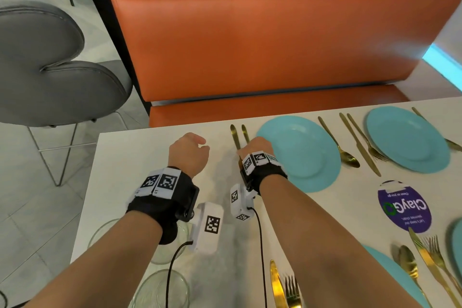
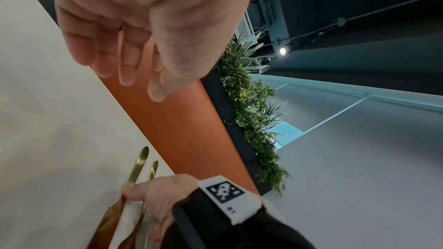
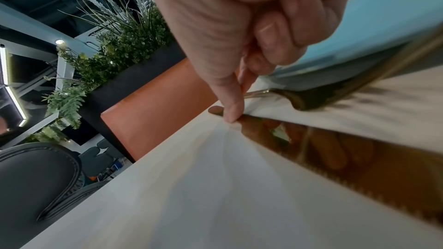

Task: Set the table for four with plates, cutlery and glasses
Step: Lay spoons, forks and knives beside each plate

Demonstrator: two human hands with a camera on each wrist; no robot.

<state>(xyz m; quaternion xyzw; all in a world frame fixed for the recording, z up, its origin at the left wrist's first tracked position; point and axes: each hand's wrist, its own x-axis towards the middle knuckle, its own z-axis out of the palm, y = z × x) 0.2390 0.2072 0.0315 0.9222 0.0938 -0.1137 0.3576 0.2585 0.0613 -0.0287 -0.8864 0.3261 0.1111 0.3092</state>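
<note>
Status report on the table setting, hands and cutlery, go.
Left hand empty, loosely curled above table. Right hand on gold knife and fork left of blue plate. Glasses unplaced at near edge. Nothing in the way.

- The head view looks down and forward from above the white table (image 1: 140, 157), over both forearms, toward the orange bench (image 1: 262, 45) at 12 o'clock; a grey chair (image 1: 50, 70) sits at 10 o'clock.
- The left wrist view, rolled sideways, looks along the left hand (image 2: 134, 26) from very near, with the table edge and bench behind; the right hand (image 2: 155, 196) shows at 6 o'clock.
- The right wrist view sits close above the tabletop, tilted, looking past the right hand toward the bench and the chair at 8 o'clock.
- All three share the table edge and bench.
</note>
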